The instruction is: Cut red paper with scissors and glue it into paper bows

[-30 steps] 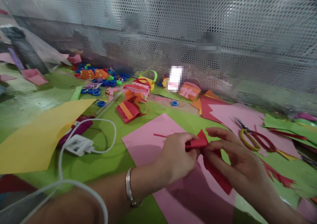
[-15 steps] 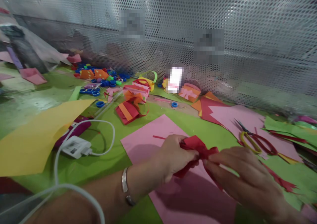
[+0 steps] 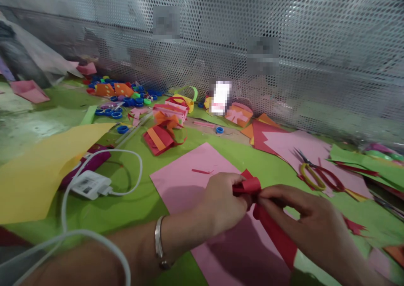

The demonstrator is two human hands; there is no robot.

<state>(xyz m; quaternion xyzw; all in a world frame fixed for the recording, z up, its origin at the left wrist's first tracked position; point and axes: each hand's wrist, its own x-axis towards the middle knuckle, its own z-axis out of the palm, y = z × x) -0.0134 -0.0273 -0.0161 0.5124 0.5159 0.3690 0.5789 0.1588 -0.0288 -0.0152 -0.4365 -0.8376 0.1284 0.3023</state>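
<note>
Both hands pinch a folded red paper piece [image 3: 249, 185] just above a pink paper sheet [image 3: 189, 180]. My left hand [image 3: 222, 204], with a silver bangle on its wrist, grips the folded top from the left. My right hand [image 3: 311, 225] holds the same piece from the right, fingers closed on it. A long red strip [image 3: 277, 239] of the paper trails down under my right hand.
Scissors with yellow and red handles [image 3: 317, 177] lie to the right on pink paper. A white charger with its cable [image 3: 90, 185] and a yellow sheet [image 3: 41, 168] lie to the left. Paper crafts [image 3: 162, 134] and blue bottle caps [image 3: 121, 109] crowd the back by a perforated metal wall [image 3: 284, 33].
The red paper spread out like a bow half a second ago and is now folded tight again. My right hand's fingers closed back onto it; the view shifted slightly.
</note>
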